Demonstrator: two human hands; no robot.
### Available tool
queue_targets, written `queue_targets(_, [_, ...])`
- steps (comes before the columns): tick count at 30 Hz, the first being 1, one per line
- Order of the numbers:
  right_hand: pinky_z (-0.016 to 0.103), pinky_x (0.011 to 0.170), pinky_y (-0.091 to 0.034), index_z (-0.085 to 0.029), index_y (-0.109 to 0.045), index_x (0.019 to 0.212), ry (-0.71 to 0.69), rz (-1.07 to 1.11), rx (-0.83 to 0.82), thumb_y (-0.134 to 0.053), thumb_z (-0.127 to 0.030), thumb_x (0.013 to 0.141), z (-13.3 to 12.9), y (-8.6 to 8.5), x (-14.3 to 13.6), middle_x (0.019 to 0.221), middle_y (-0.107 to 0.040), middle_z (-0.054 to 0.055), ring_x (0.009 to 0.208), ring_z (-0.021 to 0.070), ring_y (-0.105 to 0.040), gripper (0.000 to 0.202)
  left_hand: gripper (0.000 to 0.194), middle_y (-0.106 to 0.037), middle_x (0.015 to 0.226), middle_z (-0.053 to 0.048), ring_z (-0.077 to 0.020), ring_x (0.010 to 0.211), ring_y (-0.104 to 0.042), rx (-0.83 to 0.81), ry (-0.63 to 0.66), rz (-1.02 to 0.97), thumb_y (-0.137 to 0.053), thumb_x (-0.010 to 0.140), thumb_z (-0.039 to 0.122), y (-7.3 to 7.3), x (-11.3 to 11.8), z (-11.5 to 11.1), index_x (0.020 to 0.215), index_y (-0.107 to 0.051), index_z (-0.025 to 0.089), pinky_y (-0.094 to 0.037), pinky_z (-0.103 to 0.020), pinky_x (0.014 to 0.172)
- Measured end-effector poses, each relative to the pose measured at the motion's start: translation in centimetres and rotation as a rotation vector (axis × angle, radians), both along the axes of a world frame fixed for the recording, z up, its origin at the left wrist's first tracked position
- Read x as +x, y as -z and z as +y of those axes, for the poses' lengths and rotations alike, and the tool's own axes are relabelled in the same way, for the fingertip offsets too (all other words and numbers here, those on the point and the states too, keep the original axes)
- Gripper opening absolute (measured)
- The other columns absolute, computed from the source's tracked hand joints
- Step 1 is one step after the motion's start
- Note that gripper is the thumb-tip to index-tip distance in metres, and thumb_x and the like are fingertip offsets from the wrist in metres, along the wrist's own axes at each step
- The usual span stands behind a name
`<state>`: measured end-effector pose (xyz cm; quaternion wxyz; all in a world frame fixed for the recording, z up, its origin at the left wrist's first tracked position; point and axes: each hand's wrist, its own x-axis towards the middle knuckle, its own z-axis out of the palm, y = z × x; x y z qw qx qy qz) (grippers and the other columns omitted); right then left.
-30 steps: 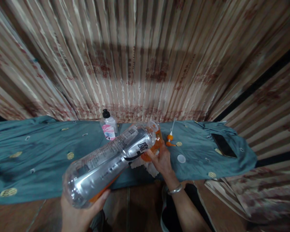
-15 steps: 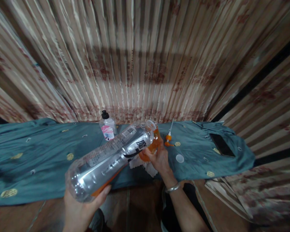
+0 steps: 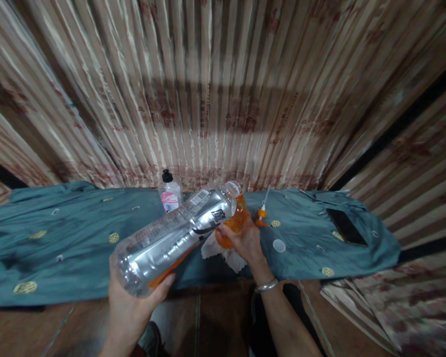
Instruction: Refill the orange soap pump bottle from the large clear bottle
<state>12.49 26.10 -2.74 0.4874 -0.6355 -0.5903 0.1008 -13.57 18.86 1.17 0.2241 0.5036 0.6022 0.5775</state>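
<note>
The left hand [image 3: 139, 300] has its grip curled around the base of the big clear bottle [image 3: 173, 240], opened about as wide as that base, with the thumb along the near side. The right hand [image 3: 245, 240] has its grip wrapped round the orange bottle [image 3: 239, 214]; its thumb lies across the near side, and the far fingers are mostly hidden. A metal bracelet [image 3: 266, 286] circles the right wrist.

Taking the orange bottle as landmark, the clear bottle slants in from its left, base low and neck raised, and the neck end overlaps the top of the orange bottle. Whether the two rims touch cannot be told, nor can any liquid be made out between them. A crumpled white tissue [image 3: 212, 248] lies beneath and just in front of the orange bottle.

To the right of the orange bottle, the orange pump [image 3: 261, 214] lies on the worktop's teal cloth [image 3: 301, 258], its tube pointing away from the person. Nearer the person, right of the orange bottle, is a white disc [image 3: 279, 245]. Well apart, farther right, lies a black phone [image 3: 346, 226]. Left of the orange bottle, behind the clear one, stands a small bottle [image 3: 170, 194] with a black cap and pink label. A pleated curtain [image 3: 223, 99] hangs behind.
</note>
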Motion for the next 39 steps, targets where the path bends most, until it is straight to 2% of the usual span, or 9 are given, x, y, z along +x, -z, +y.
queue_targets(5, [0.047,0.090,-0.059,-0.015,-0.059,0.115,-0.031,0.031,-0.014,-0.075,-0.049,0.078,-0.3,-0.6,0.0,0.105,-0.075,0.016,0.100,0.0349,-0.074,0.053,0.089,-0.067,0.122,-0.016,-0.0360,0.114,-0.068,0.017,0.030,0.007,-0.092,0.045,0.046,0.5,-0.5,0.0,0.122,-0.055,0.019,-0.053,-0.054,0.103])
queue_targets(8, [0.048,0.089,-0.060,-0.014,-0.058,0.116,-0.021,0.046,-0.025,-0.074,-0.048,0.077,-0.3,-0.6,-0.1,0.104,-0.076,0.016,0.098,0.0355,-0.074,0.054,0.085,-0.068,0.120,-0.013,-0.0342,0.112,-0.068,0.032,0.047,0.009,-0.091,0.047,0.046,0.0,-0.1,-0.1,0.121,-0.056,0.021,-0.053,-0.054,0.103])
queue_targets(13, [0.048,0.089,-0.060,-0.015,-0.057,0.115,-0.017,0.037,0.001,-0.068,-0.055,0.080,-0.1,-0.4,-0.2,0.103,-0.075,0.017,0.098,0.0354,-0.074,0.053,0.083,-0.067,0.121,-0.012,-0.0326,0.114,-0.067,0.037,0.034,0.012,-0.089,0.053,0.048,-0.6,0.8,-0.4,0.124,-0.055,0.020,-0.050,-0.054,0.107])
queue_targets(17, [0.048,0.090,-0.059,-0.017,-0.057,0.111,-0.021,0.042,0.010,-0.066,-0.056,0.081,-0.1,-0.3,-0.1,0.103,-0.075,0.015,0.098,0.0347,-0.074,0.050,0.088,-0.068,0.120,-0.014,-0.0339,0.111,-0.069,0.039,0.039,0.014,-0.091,0.047,0.047,-0.3,0.3,-0.2,0.122,-0.055,0.018,-0.055,-0.052,0.100])
queue_targets(21, [0.045,0.087,-0.060,-0.017,-0.057,0.111,-0.003,0.043,-0.010,-0.070,-0.052,0.079,-0.2,-0.4,-0.2,0.102,-0.076,0.014,0.095,0.0333,-0.074,0.049,0.086,-0.069,0.119,-0.014,-0.0329,0.111,-0.069,0.050,0.038,0.079,-0.092,0.047,0.047,-0.4,-0.2,-0.2,0.120,-0.056,0.018,-0.056,-0.050,0.098])
queue_targets(26, [0.043,0.088,-0.060,-0.016,-0.059,0.110,-0.016,0.039,-0.014,-0.071,-0.046,0.079,-0.4,-0.7,-0.3,0.104,-0.076,0.014,0.098,0.0331,-0.075,0.045,0.081,-0.068,0.119,-0.014,-0.0324,0.110,-0.069,0.046,0.027,0.016,-0.090,0.050,0.048,-1.3,0.5,-0.6,0.116,-0.055,0.019,-0.056,-0.050,0.098])
queue_targets(33, [0.048,0.088,-0.060,-0.018,-0.059,0.112,-0.012,0.078,-0.006,-0.072,-0.054,0.073,0.1,-0.1,-0.2,0.104,-0.076,0.013,0.097,0.0341,-0.075,0.054,0.094,-0.070,0.109,-0.017,-0.0403,0.105,-0.069,-0.018,-0.090,-0.101,-0.090,0.025,0.052,-2.8,1.8,-0.4,0.106,-0.057,0.018,-0.053,-0.063,0.098])
queue_targets(39, [0.048,0.092,-0.058,-0.016,-0.059,0.113,-0.019,0.077,-0.046,-0.072,-0.051,0.075,-0.1,-0.5,-0.3,0.111,-0.075,0.016,0.102,0.0348,-0.073,0.054,0.093,-0.072,0.108,-0.018,-0.0406,0.104,-0.070,-0.011,-0.105,-0.100,-0.088,0.024,0.053,-3.5,2.1,-0.5,0.105,-0.059,0.019,-0.053,-0.063,0.098])
